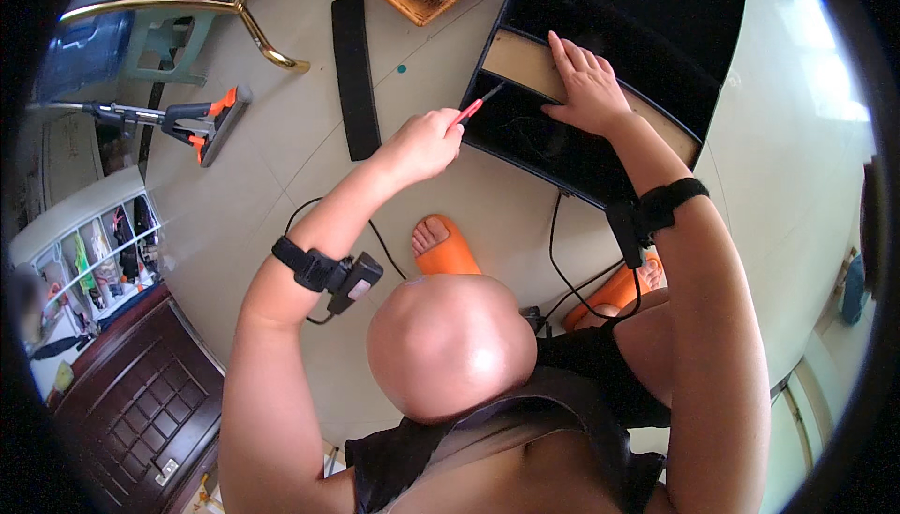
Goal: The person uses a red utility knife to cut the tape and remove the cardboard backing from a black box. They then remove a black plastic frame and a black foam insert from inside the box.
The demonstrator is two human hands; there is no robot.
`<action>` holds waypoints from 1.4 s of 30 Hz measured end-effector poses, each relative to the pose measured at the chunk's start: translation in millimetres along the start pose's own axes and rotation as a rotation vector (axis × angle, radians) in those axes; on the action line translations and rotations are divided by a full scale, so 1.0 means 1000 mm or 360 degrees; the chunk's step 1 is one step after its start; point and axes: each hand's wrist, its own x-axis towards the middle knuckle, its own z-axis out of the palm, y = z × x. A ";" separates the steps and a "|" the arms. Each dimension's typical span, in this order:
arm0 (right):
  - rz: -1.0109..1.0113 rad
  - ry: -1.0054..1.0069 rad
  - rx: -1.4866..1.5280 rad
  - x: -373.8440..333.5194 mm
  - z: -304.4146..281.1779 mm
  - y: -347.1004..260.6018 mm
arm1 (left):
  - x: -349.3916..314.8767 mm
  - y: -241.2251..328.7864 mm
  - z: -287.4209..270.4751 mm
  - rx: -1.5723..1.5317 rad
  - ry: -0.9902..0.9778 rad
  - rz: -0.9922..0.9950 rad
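Observation:
In my left hand (424, 146) is a slim red-handled tool (474, 107), its thin dark tip pointing at the left side of a large black box-like piece (553, 156). I cannot tell whether the tip is a blade or a screwdriver shaft. Across the black piece runs a tan board strip (518, 59), bare between darker panels. My right hand (591, 92) lies on this strip and the panel edge, fingers spread and holding nothing. The wrist and palm hide the middle of the strip.
A long black strip (354, 78) lies on the tiled floor to the left. Beyond it sit a woven tray (422, 10) of dried material and a gold metal frame (253, 31). A floor-cleaner head (217, 127) is further left. Cables (555, 256) hang near my orange slippers (448, 250).

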 end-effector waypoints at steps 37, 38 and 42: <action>0.0037 0.0237 0.0038 -0.004 0.013 0.002 | 0.052 0.012 0.051 -0.2306 0.0319 -0.0810; 0.0040 0.0241 0.0029 -0.004 0.013 0.002 | 0.052 0.013 0.051 -0.2321 0.0319 -0.0811; 0.0041 0.0253 0.0024 -0.006 0.013 0.003 | 0.049 0.016 0.045 -0.2386 0.0306 -0.0816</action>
